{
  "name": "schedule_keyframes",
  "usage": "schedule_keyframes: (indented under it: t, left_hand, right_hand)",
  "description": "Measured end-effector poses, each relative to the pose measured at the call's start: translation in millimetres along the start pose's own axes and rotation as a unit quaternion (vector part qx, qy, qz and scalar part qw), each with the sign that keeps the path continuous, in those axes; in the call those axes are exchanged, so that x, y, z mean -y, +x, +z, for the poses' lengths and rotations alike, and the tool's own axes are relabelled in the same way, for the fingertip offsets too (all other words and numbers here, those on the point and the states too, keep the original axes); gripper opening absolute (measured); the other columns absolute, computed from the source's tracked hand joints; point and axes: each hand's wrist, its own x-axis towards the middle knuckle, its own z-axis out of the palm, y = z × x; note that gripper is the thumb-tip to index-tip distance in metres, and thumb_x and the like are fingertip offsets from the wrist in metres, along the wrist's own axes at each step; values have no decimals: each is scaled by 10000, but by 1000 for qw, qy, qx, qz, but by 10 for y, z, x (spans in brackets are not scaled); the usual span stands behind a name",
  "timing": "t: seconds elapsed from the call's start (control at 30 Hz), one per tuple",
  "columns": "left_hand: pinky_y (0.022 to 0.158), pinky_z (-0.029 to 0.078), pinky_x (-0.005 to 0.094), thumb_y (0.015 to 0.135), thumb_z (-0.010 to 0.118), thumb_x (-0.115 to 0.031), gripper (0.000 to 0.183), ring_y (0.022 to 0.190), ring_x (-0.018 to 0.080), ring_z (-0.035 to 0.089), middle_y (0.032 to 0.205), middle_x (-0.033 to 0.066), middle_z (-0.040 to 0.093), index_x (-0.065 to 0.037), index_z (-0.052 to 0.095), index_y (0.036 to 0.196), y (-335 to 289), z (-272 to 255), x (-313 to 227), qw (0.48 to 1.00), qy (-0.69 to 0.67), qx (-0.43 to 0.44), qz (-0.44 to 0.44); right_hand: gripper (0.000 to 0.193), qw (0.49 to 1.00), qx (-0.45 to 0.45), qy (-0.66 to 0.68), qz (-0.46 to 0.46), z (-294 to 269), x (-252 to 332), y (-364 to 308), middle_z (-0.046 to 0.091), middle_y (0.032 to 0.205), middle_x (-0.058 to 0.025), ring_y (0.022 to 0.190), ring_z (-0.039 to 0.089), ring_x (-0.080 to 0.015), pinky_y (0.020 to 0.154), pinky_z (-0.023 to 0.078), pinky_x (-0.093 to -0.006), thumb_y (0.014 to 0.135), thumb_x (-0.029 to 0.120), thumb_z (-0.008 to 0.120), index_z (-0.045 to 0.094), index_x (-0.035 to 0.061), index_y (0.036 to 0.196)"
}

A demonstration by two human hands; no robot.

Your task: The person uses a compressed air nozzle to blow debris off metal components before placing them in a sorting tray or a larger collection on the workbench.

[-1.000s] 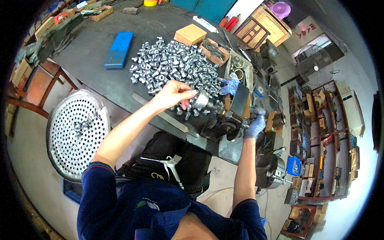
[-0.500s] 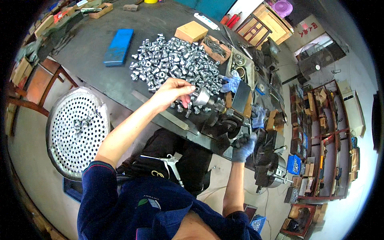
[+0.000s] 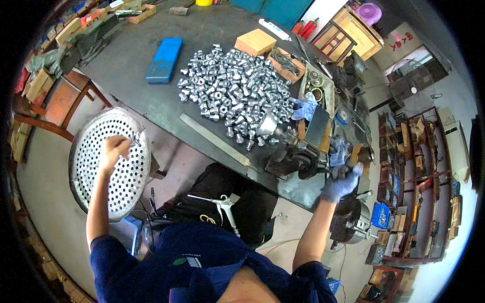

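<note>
My bare left hand [image 3: 114,152] is over a round perforated metal tray [image 3: 85,174], its fingers bent together in a pinch. Whatever is between them is too small to make out. Beside its fingertips a few small metal fittings [image 3: 135,139] lie on the tray. My right hand [image 3: 342,183], in a grey-blue glove, is closed at the right end of a small bench machine [image 3: 303,160]; its grip hides what it holds. A silver cone-shaped chuck [image 3: 267,124] on the machine points toward a large heap of shiny hex fittings [image 3: 227,88] on the dark workbench [image 3: 136,96].
A flat steel bar [image 3: 214,140] lies along the bench's front edge. Behind the heap are a blue box [image 3: 164,60], a yellow box [image 3: 255,42] and a carton of thin metal pieces [image 3: 287,64]. An air blow gun [image 3: 225,204] rests on my lap.
My left hand has left the chuck and swung left and down to the perforated tray. My gloved right hand has shifted right at the machine. The whole view has moved slightly.
</note>
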Motion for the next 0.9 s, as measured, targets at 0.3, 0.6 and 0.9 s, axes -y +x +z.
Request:
schedule_keyframes:
  t: [0.3,0.6,0.9]
  left_hand:
    - [666,492,397,744,626,-167,260,748,319,627,774,176,638,-48,630,974,122,-81,-58,907,400,-101,85]
    - [624,495,441,730,647,-269,273,698,334,632,710,153,631,-86,556,911,1431,1391,-613,846,442,-52,293]
    - [597,503,371,716,591,-102,180,631,250,625,705,132,630,-49,577,887,1367,1369,-625,952,220,-2,215]
  right_hand:
    - [294,992,-21,24,122,-561,-329,-578,387,532,54,405,337,-57,338,258,-207,832,363,604,521,98,738]
    - [342,982,-113,5,152,-493,-773,-387,500,600,26,458,441,-65,381,342,-203,826,404,621,565,67,816]
    - [339,981,-80,-24,177,-411,-562,-507,430,537,52,399,361,-47,334,266,-192,823,442,617,514,136,720]
